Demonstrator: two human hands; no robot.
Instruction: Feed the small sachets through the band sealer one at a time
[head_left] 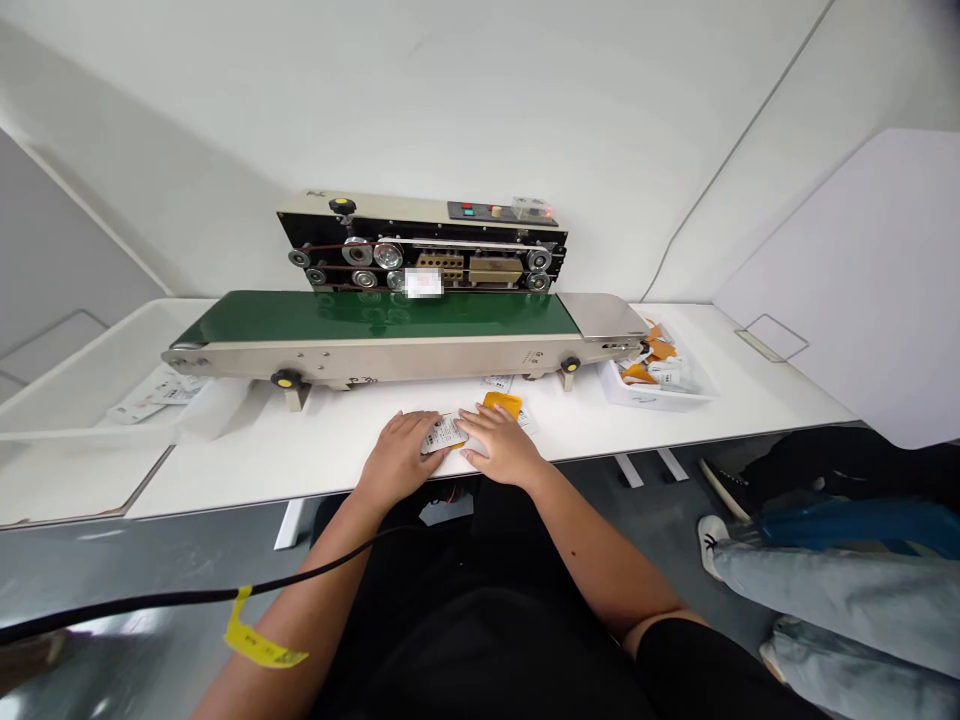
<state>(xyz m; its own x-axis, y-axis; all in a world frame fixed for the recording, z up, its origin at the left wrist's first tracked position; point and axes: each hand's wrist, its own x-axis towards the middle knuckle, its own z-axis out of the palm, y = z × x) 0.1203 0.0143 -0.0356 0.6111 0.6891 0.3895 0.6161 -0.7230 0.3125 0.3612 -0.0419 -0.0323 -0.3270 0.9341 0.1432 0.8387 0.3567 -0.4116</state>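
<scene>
Work partly done, we judge: flat white printed packets lie in the left white plastic bin, while fingers of the left hand and right hand clamp a pending packet over the white surface.

Sachet smooth-faced; belt smooth, glossy; side panel satin metal; rollers shiny metal; bin plastic; tabletop smooth

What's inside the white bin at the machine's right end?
The white bin holds a jumble of orange pieces and white packets. Whatever lies beneath the top layer is covered, and the machine's metal end plate hides part of the bin's left side.
</scene>
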